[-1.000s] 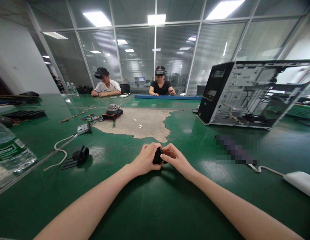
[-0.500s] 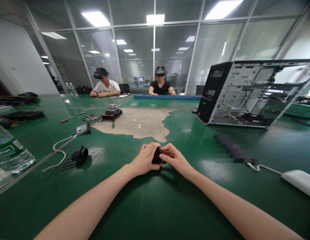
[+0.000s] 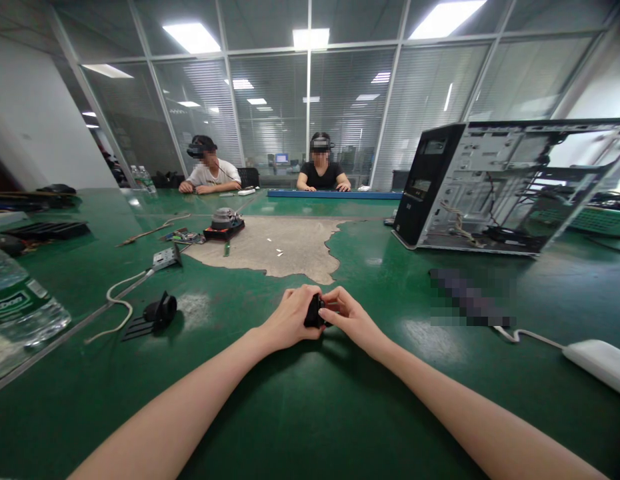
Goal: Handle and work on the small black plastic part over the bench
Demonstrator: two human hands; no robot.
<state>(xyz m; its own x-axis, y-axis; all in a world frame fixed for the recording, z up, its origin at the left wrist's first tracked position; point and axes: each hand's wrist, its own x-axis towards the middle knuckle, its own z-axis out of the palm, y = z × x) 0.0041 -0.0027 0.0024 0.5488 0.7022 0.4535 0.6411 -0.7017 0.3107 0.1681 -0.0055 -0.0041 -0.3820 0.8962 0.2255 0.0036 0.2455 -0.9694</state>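
Observation:
Over the green tabletop (image 3: 290, 413), my left hand (image 3: 293, 319) is wrapped round a small black object (image 3: 314, 312), whose kind I cannot make out. From the other side, the thumb and fingers of my right hand (image 3: 347, 312) pinch the object's right end. Much of it is hidden by my fingers. To the left of my hands lies a black plastic part (image 3: 160, 312) with a round collar and slats. Behind it is a small metal bracket (image 3: 166, 257) beside a whitish cord (image 3: 121, 303).
An opened computer case (image 3: 430, 187) stands at the right, with a blurred dark strip (image 3: 470, 300) and a white device (image 3: 597, 363) in front. At left are a water bottle (image 3: 25, 300) and a cooler-like part (image 3: 225, 223). Two people (image 3: 213, 175) sit across the table.

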